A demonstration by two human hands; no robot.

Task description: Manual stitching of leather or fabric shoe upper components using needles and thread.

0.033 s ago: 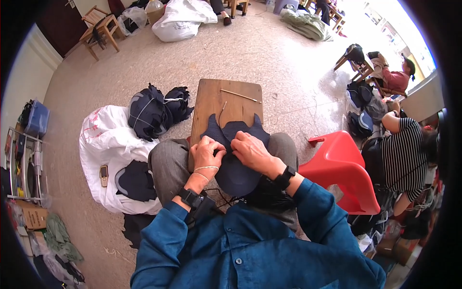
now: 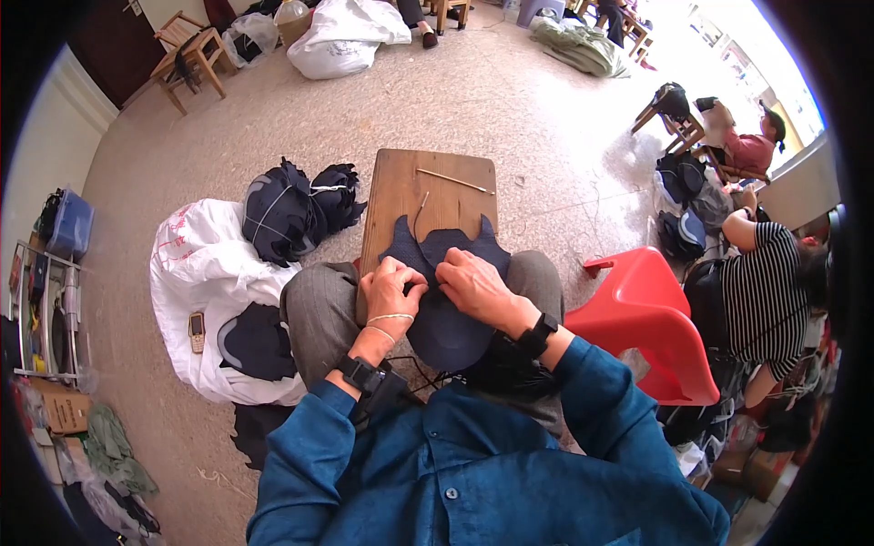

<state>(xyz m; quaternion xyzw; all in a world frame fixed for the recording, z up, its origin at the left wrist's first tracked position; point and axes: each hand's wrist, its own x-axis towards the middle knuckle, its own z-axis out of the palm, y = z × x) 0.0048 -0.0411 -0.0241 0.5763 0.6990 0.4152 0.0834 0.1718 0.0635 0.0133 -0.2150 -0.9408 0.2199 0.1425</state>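
Note:
A dark navy fabric piece [image 2: 450, 338] with pointed tabs and a rounded lower part lies across my lap and the near end of a small wooden bench [image 2: 391, 182]. My left hand [image 2: 392, 287] pinches the cloth near its middle, thumb and fingers together. Just to its right, my right hand [image 2: 477, 288] grips the same cloth with bent fingers. The fingertips hide whatever detail lies between them. A thin dark cord [image 2: 418, 223] runs up from the cloth onto the wood. Farther up the bench rests a slim, light-coloured rod [image 2: 455, 181].
Bundled dark fabric pieces [image 2: 282, 214] lie left of the bench beside a white sack [image 2: 187, 264] bearing a mobile phone [image 2: 197, 333]. A red plastic stool [image 2: 642, 305] stands close on my right. Beyond it sits a person in a striped shirt [image 2: 765, 291].

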